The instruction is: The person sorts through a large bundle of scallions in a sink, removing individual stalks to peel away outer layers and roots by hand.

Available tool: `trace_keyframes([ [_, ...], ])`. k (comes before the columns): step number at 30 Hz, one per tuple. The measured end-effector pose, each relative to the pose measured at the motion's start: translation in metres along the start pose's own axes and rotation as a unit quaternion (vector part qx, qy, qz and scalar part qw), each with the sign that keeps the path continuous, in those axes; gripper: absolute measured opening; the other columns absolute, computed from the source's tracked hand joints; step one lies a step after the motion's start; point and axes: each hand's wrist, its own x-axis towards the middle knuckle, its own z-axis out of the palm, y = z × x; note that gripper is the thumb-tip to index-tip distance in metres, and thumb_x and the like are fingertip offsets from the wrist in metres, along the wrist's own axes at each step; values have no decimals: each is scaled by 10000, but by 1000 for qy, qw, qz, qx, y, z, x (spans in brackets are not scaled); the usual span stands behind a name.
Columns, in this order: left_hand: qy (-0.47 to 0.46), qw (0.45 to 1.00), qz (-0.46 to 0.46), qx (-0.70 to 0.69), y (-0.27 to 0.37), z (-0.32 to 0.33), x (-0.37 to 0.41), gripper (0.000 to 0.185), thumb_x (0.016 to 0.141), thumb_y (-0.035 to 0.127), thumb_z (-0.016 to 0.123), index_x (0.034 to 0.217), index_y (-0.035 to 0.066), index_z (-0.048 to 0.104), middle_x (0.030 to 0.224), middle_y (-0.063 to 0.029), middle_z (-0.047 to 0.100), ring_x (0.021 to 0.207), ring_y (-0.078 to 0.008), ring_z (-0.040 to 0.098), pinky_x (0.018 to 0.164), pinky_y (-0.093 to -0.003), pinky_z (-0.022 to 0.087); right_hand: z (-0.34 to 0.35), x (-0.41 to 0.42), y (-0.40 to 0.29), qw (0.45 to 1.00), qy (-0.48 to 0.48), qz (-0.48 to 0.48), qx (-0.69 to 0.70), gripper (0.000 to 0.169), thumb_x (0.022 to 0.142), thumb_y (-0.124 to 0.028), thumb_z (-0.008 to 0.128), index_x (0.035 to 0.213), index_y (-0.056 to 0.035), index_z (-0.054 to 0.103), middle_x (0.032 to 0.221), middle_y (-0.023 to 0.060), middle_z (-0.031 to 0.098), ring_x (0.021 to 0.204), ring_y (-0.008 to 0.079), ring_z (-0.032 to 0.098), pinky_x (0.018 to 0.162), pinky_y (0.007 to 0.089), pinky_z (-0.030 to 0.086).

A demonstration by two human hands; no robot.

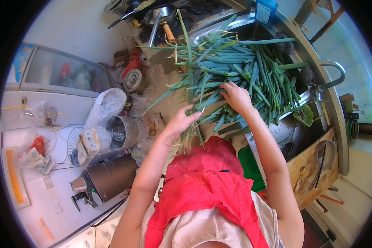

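Observation:
A large heap of green onions (pixel 254 68) lies across the left basin of the metal sink, its cut hollow ends and long leaves pointing many ways. My left hand (pixel 181 121) is closed around a few green onion stalks (pixel 189 77) that stand out lengthwise at the heap's left side, with yellowed tips and thin leaves hanging below the fist. My right hand (pixel 237 97) rests on the near part of the heap, its fingers bent over some stalks; whether it grips any cannot be told.
Pans (pixel 159 18) stand on the stove beyond. At the right are a curved faucet (pixel 336 74), a green strainer basket (pixel 304 115), the right basin (pixel 286 147) and a wooden cutting board (pixel 313 176). A blue bottle (pixel 265 12) stands on the far rim. Plastic bags and a metal pot (pixel 121 133) are at the left.

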Motion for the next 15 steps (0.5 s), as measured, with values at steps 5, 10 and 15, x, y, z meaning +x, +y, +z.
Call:
trace_keyframes([
  [5, -32, 999, -2, 8, 25, 9, -11, 333, 907, 247, 671, 1142, 15, 632, 945, 4, 626, 794, -77, 524, 708, -230, 426, 20, 9, 18, 999, -18, -14, -48, 159, 844, -144, 602, 994, -94, 622, 961, 111, 618, 764, 338, 651, 646, 442, 527],
  [10, 21, 999, -5, -42, 28, -4, -3, 304, 930, 248, 638, 1139, 27, 622, 952, -17, 662, 747, -70, 494, 666, -222, 406, 25, -5, 19, 1000, 2, -22, -19, 104, 826, -106, 582, 928, -89, 583, 972, 102, 608, 725, 341, 643, 625, 452, 521],
  [15, 7, 997, 66, 31, 44, -4, 9, 230, 932, 218, 627, 1090, 53, 654, 985, -54, 703, 841, -93, 564, 770, -245, 445, 31, -34, 25, 995, 79, 17, 66, 110, 797, -56, 568, 900, -74, 532, 977, 99, 596, 705, 372, 620, 624, 474, 512],
])
